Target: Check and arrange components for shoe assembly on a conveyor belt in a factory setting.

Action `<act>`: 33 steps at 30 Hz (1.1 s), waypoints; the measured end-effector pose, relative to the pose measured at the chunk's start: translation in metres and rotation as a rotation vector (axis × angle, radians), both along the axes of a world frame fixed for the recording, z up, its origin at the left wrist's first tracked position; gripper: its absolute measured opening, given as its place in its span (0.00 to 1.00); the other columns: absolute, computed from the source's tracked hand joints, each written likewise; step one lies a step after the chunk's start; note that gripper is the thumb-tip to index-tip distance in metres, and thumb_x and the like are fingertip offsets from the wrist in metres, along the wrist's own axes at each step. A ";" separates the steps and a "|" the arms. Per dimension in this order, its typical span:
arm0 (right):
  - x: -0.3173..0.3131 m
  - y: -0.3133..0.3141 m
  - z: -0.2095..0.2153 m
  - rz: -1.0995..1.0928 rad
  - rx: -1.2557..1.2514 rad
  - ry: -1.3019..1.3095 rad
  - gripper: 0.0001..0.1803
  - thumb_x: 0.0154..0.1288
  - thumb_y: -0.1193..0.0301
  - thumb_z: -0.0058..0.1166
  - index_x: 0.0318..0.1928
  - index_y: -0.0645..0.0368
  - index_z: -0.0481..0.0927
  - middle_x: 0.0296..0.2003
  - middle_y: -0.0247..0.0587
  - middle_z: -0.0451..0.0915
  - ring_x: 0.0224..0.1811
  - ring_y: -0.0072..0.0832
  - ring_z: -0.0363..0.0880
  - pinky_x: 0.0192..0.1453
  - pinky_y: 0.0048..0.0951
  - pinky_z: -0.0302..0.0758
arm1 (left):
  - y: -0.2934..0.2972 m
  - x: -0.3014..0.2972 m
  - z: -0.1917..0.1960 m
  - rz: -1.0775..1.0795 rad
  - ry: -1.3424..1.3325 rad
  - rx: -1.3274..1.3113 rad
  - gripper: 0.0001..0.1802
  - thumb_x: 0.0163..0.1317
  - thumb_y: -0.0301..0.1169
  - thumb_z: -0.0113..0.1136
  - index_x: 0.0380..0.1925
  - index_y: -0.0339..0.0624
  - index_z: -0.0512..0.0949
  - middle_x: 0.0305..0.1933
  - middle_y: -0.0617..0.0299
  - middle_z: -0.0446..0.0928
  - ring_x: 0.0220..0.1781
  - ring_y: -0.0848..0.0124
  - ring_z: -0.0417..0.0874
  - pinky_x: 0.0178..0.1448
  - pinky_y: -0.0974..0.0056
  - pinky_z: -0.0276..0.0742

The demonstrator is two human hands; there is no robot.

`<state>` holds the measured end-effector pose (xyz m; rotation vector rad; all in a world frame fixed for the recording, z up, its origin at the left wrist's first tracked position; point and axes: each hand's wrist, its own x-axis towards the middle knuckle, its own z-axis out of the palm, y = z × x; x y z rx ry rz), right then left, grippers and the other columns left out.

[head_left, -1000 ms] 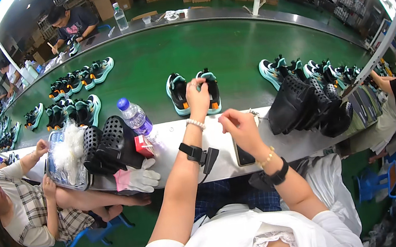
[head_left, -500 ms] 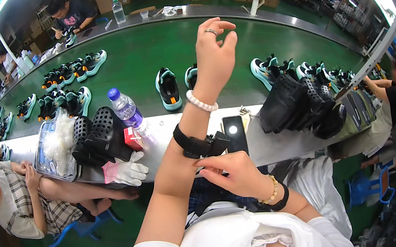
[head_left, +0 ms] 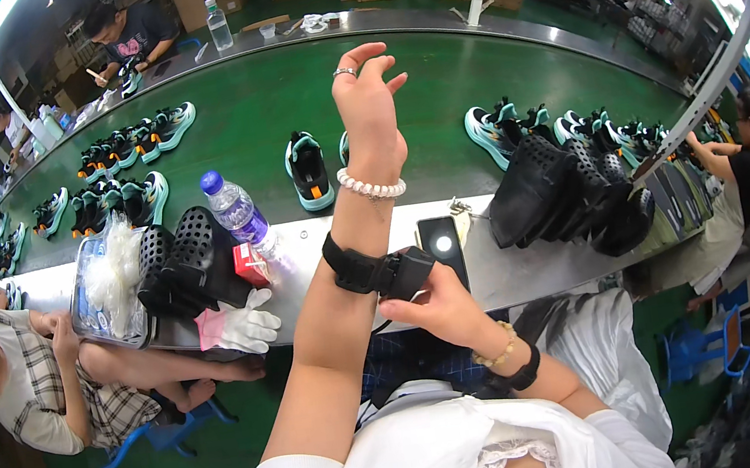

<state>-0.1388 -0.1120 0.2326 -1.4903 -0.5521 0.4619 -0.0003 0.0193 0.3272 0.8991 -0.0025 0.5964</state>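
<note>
My left hand is raised over the green belt, fingers loosely bent and apart, holding nothing. A white beaded bracelet is on that wrist. Farther down the same forearm sits a black strap with a small black box-shaped device on it. The thumb and fingers of my right hand are closed on the near right side of this device. Just beyond lies a phone with a bright spot on its screen. A black and teal sports shoe stands left of my left wrist, which mostly hides another shoe.
At left on the metal ledge are a water bottle, a red box, a white glove, black perforated pieces and a tray. More black pieces and shoes are at right. People sit on both sides.
My left hand has turned and shifted slightly left. My right hand has moved from the forearm beside the strap up to the device and taken hold of it; the device has tilted.
</note>
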 end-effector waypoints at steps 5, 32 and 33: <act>0.000 0.000 0.001 -0.079 0.087 0.125 0.16 0.62 0.65 0.66 0.41 0.66 0.78 0.30 0.33 0.82 0.31 0.15 0.78 0.35 0.20 0.75 | -0.008 0.003 -0.004 -0.012 0.052 0.137 0.07 0.64 0.24 0.52 0.40 0.37 0.77 0.47 0.60 0.74 0.47 0.71 0.78 0.49 0.65 0.79; -0.005 0.001 0.021 -0.229 0.060 -0.074 0.17 0.59 0.64 0.67 0.40 0.67 0.81 0.26 0.36 0.85 0.26 0.13 0.80 0.29 0.16 0.72 | -0.031 0.004 0.014 0.543 -0.420 1.267 0.03 0.61 0.23 0.55 0.35 0.41 0.77 0.41 0.61 0.78 0.39 0.60 0.81 0.41 0.61 0.78; -0.006 0.002 0.018 -0.239 0.056 -0.090 0.18 0.59 0.64 0.67 0.40 0.67 0.81 0.26 0.37 0.85 0.25 0.13 0.80 0.29 0.16 0.72 | -0.029 0.006 0.016 0.463 -0.350 1.129 0.04 0.62 0.25 0.55 0.36 0.41 0.78 0.40 0.61 0.78 0.39 0.64 0.82 0.39 0.62 0.78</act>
